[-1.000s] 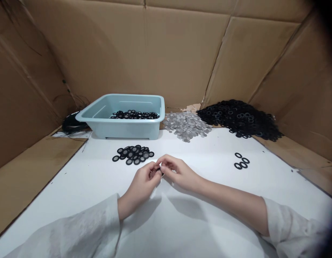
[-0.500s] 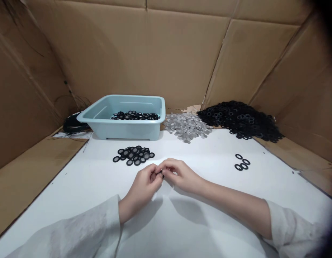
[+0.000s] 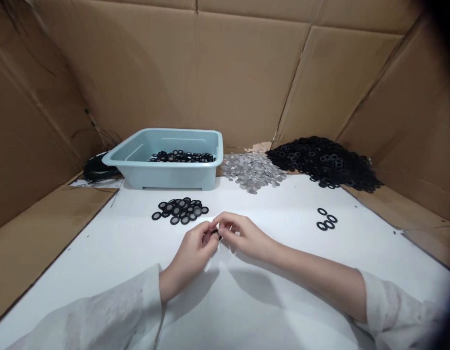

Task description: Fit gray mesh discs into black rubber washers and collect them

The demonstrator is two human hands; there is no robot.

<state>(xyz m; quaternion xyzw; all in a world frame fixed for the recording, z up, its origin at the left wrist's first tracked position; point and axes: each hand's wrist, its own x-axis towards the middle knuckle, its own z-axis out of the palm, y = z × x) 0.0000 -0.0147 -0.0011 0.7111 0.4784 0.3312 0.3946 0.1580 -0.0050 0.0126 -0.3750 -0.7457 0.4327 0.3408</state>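
Note:
My left hand (image 3: 196, 248) is closed, with a black rubber ring (image 3: 215, 233) pinched between thumb and fingers. Close against it, my right hand (image 3: 243, 236) pinches a small grey disc at the ring, mostly hidden by the fingertips. Both hands meet just above the white tabletop. Just beyond them lies a small heap of black rings with grey discs in their centres (image 3: 181, 209). To the right, several loose black rings (image 3: 330, 225) lie flat, with open centres.
A light blue plastic basin (image 3: 170, 176) stands at the back left, holding many ringed discs. Beside it are a pile of grey discs (image 3: 254, 172) and a large mound of black rings (image 3: 323, 163). Cardboard walls (image 3: 239, 73) enclose the white table (image 3: 217, 316).
The fingertips have shifted slightly, and more of the black ring shows between the hands. The piles and the basin are the same.

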